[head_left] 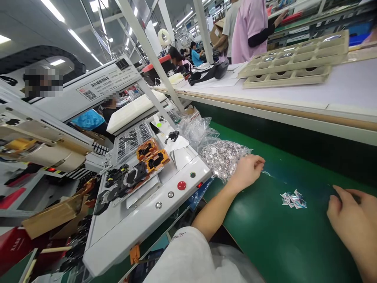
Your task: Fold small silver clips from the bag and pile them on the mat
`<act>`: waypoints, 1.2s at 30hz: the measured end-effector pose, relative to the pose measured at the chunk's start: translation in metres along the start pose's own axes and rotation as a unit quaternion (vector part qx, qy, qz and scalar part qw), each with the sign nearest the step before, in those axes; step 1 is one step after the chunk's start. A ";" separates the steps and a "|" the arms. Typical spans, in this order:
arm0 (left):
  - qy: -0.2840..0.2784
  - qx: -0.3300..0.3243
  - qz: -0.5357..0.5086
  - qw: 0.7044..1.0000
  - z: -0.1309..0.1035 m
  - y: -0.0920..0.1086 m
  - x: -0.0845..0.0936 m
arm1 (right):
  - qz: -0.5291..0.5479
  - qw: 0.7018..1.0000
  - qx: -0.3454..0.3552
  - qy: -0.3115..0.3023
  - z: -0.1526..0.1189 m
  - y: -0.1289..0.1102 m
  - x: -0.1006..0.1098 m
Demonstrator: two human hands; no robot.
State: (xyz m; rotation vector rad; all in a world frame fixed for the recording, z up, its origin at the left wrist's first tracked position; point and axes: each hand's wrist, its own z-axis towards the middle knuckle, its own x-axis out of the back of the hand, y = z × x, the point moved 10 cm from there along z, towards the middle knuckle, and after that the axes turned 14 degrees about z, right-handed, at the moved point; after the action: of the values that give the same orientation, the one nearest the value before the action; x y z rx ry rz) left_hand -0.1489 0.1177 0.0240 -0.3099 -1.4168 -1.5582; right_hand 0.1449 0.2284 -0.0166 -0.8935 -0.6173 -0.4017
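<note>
My left hand [249, 169] is over the right edge of a clear plastic bag [225, 157] full of small silvery metal pieces. Its fingers are curled with the tips pressed together; whatever they may hold is too small or hidden to make out. On the green table mat [265, 228], a small loose pile of pale, shiny pieces [293, 199] lies between my hands. To the right of that pile, my right hand [352, 214] hovers at the frame's edge, thumb and forefinger a little apart, nothing visible between them.
At left stands a white machine [141, 220] with a red button [182, 185], orange fixtures [151, 155] and a clear parts tray [132, 141]. Crumpled plastic bags [196, 129] lie behind the filled bag. A raised white shelf [294, 98] carries beige trays [294, 59]. Co-workers stand beyond.
</note>
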 end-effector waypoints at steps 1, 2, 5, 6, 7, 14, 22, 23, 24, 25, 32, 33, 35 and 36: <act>-0.014 -0.002 -0.040 0.999 -0.002 0.003 -0.008 | -0.003 1.000 -0.002 -0.006 0.000 0.000 -0.001; -0.030 -0.005 -0.075 0.997 -0.004 0.007 -0.016 | -0.006 1.000 -0.004 -0.012 0.000 -0.001 -0.002; -0.082 -0.022 -0.141 0.986 -0.011 0.020 -0.037 | -0.005 1.000 -0.005 -0.014 -0.001 -0.005 -0.002; -0.097 -0.026 -0.152 0.983 -0.013 0.023 -0.042 | -0.007 1.000 -0.002 -0.013 -0.001 -0.007 -0.002; -0.110 -0.028 -0.161 0.980 -0.015 0.026 -0.047 | -0.011 1.000 0.002 -0.013 -0.001 -0.010 -0.002; -0.154 -0.027 -0.173 0.972 -0.024 0.035 -0.060 | -0.099 0.993 0.010 -0.066 0.003 -0.024 -0.006; -0.148 -0.036 -0.172 0.973 -0.028 0.041 -0.061 | -0.180 0.980 0.023 -0.085 0.002 -0.038 -0.006; -0.147 -0.034 -0.173 0.973 -0.029 0.041 -0.061 | -0.186 0.979 0.020 -0.084 0.002 -0.036 -0.006; -0.145 -0.032 -0.175 0.973 -0.029 0.040 -0.061 | -0.192 0.978 0.019 -0.083 0.001 -0.035 -0.005; -0.143 -0.030 -0.178 0.973 -0.030 0.040 -0.060 | -0.197 0.977 0.021 -0.082 0.001 -0.035 -0.005; -0.136 -0.022 -0.174 0.975 -0.031 0.040 -0.060 | -0.190 0.979 0.043 -0.058 -0.004 -0.038 -0.003; -0.135 -0.024 -0.173 0.975 -0.031 0.041 -0.061 | -0.186 0.980 0.040 -0.054 -0.004 -0.038 -0.002; -0.131 -0.027 -0.171 0.976 -0.032 0.041 -0.061 | -0.179 0.982 0.034 -0.046 -0.004 -0.036 -0.001; -0.129 -0.028 -0.171 0.976 -0.032 0.041 -0.061 | -0.175 0.983 0.031 -0.042 -0.003 -0.034 0.000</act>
State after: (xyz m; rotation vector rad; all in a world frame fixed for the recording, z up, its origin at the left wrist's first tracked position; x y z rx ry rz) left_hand -0.0740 0.1245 -0.0036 -0.3238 -1.6974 -1.8913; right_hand 0.1264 0.2061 0.0021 -0.7441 -0.8647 -0.6590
